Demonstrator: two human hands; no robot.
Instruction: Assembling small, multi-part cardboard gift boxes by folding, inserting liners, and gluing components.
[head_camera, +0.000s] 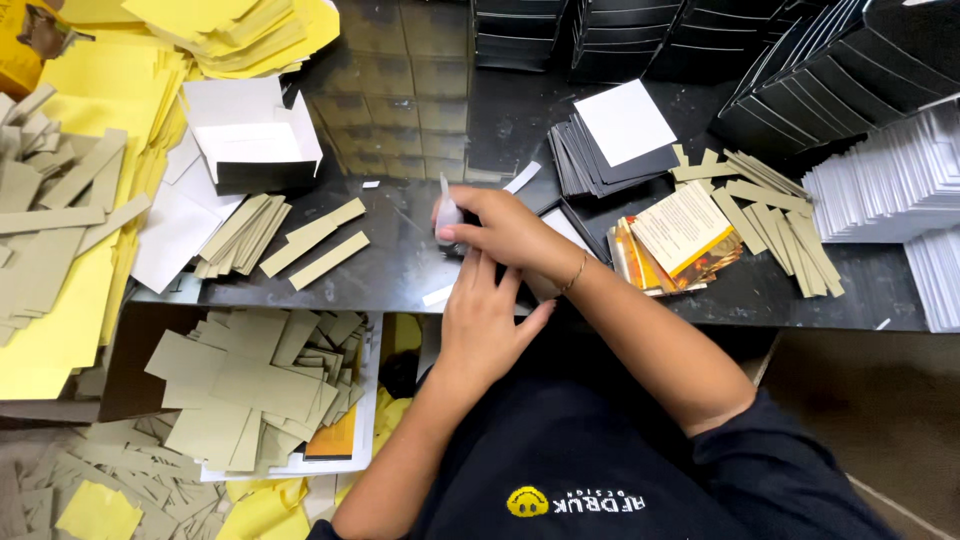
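So package-wise there's an open white box (255, 135) with black outer walls sitting at the back left of the dark table, plus rows of flat black boxes (830, 70) stacked along the far right edge and back. Right of those is a fanned stack of white flat cartons (885, 185), and near the middle a pile of black square sleeves (590, 160) with a white square card (625, 122) on top. There's also a small stack of orange-yellow printed leaflets (680, 240) just right of the hands.
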